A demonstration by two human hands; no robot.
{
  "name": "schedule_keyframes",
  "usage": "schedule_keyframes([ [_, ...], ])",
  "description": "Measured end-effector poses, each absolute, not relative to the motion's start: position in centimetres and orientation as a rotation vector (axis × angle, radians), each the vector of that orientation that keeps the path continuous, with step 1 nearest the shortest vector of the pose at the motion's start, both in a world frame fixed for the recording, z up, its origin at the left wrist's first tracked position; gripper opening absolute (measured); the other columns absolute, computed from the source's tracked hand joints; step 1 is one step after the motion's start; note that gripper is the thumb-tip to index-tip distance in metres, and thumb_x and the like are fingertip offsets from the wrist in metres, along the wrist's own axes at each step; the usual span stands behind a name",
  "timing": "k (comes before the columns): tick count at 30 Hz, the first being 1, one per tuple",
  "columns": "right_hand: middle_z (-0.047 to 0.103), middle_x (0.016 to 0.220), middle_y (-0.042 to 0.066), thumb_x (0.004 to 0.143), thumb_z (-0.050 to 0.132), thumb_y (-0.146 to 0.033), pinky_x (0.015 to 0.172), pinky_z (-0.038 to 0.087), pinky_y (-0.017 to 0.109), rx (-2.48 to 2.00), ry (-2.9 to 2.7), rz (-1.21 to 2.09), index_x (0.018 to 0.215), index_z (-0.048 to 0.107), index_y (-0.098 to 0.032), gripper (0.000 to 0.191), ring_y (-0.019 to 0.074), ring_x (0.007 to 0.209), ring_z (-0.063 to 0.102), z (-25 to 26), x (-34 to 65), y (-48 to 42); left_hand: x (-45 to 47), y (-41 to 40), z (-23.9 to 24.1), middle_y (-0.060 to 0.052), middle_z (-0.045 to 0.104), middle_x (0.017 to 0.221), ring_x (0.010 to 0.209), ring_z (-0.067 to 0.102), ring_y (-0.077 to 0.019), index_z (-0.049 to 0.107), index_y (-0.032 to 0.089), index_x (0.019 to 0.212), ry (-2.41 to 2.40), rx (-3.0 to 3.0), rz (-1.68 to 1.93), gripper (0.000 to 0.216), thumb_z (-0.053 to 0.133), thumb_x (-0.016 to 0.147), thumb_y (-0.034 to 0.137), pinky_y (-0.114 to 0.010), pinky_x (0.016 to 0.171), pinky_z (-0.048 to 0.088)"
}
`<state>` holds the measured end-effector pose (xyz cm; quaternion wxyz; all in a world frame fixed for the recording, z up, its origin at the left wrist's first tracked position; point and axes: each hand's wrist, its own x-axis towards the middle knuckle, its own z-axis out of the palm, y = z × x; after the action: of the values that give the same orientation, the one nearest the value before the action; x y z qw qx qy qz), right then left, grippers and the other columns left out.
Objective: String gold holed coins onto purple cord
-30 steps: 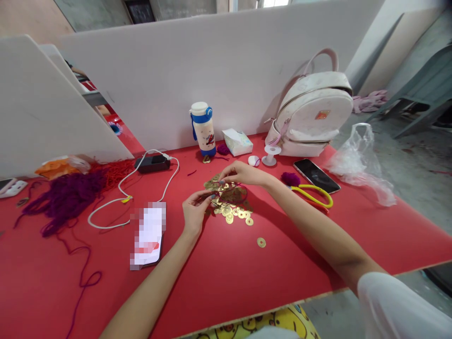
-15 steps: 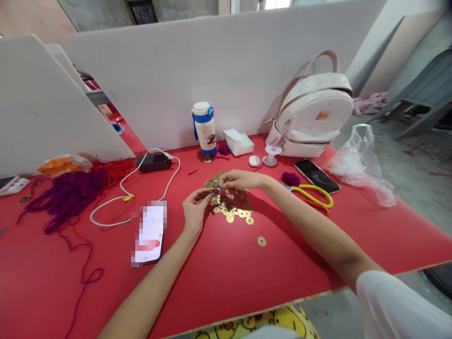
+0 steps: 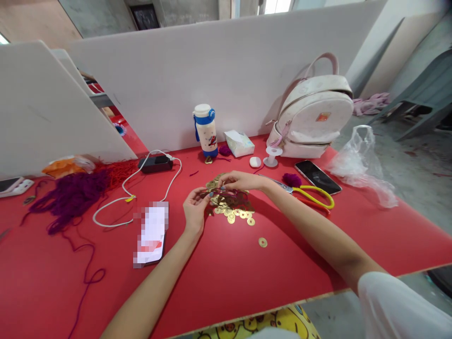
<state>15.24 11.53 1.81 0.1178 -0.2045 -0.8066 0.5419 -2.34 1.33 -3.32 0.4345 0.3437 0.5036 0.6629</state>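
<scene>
Above a heap of gold-coloured coins with square holes (image 3: 231, 215), my left hand (image 3: 195, 207) and my right hand (image 3: 240, 180) work close together. Dark red cord (image 3: 240, 195) runs between them and hangs over the pile. The thumb and fingers of my left hand are pinched on the cord. My right hand pinches the cord too, its wrist bent over the heap. Whether a coin is also between the fingertips is too small to make out. One single coin (image 3: 262, 242) lies apart, nearer the table's front edge.
On the red table (image 3: 219, 282) stand a bottle (image 3: 206, 132), tissues (image 3: 240, 146), a spool (image 3: 271, 157) and a white backpack (image 3: 314, 117). Scissors (image 3: 314, 195) and a phone (image 3: 318, 176) lie right; another phone (image 3: 152, 233), a cable (image 3: 113, 225) and purple yarn (image 3: 77, 190) lie left.
My hands have drawn slightly nearer each other over the coins, still pinching the cord. The whole view has shifted a little; the things on the table stay where they were.
</scene>
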Motion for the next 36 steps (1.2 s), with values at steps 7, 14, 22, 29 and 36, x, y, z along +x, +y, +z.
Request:
schedule_keyframes([
  [7,0.065,0.080,0.002,0.087,0.053,-0.022,0.059,0.040,0.021,-0.613,-2.389,1.408,0.096,0.067,-0.013,0.019,0.0098,0.062,0.053,0.94,14.94,11.79,-2.23,1.17,-3.15,0.000,0.066,0.074,0.050,0.059,-0.0106,0.062,0.017,0.089,1.217,0.816,1.628,0.040,0.083,0.058,0.029,-0.017,0.035,0.045],
  [14,0.066,0.076,0.002,0.087,0.054,-0.020,0.057,0.036,0.020,-0.649,-2.400,1.314,0.099,0.071,-0.013,0.022,0.0086,0.058,0.049,1.38,14.89,11.41,-2.20,1.14,-2.96,0.001,0.065,0.074,0.047,0.059,-0.0101,0.061,0.017,0.087,1.191,0.811,1.625,0.040,0.084,0.057,0.032,-0.018,0.032,0.045],
  [22,0.057,0.061,-0.003,0.084,0.053,-0.014,0.055,0.031,0.021,-0.698,-2.431,1.242,0.097,0.073,-0.012,0.024,0.0068,0.051,0.040,1.78,14.79,11.14,-2.08,1.06,-2.70,0.001,0.064,0.072,0.045,0.058,-0.0092,0.059,0.016,0.085,1.202,0.782,1.611,0.044,0.085,0.055,0.034,-0.016,0.031,0.043],
  [29,0.056,0.058,-0.004,0.085,0.053,-0.016,0.051,0.028,0.021,-0.683,-2.427,1.225,0.097,0.072,-0.013,0.023,0.0062,0.047,0.038,1.66,14.78,11.05,-2.11,1.06,-2.65,0.001,0.064,0.070,0.044,0.057,-0.0098,0.060,0.016,0.084,1.169,0.780,1.613,0.041,0.085,0.056,0.031,-0.018,0.031,0.044],
  [36,0.060,0.062,-0.001,0.084,0.056,-0.018,0.055,0.030,0.022,-0.674,-2.425,1.121,0.095,0.074,-0.014,0.021,0.0081,0.052,0.043,1.57,14.61,11.01,-2.02,1.03,-2.52,0.002,0.064,0.068,0.044,0.056,-0.0098,0.059,0.017,0.083,1.170,0.770,1.606,0.042,0.085,0.054,0.031,-0.018,0.030,0.045],
])
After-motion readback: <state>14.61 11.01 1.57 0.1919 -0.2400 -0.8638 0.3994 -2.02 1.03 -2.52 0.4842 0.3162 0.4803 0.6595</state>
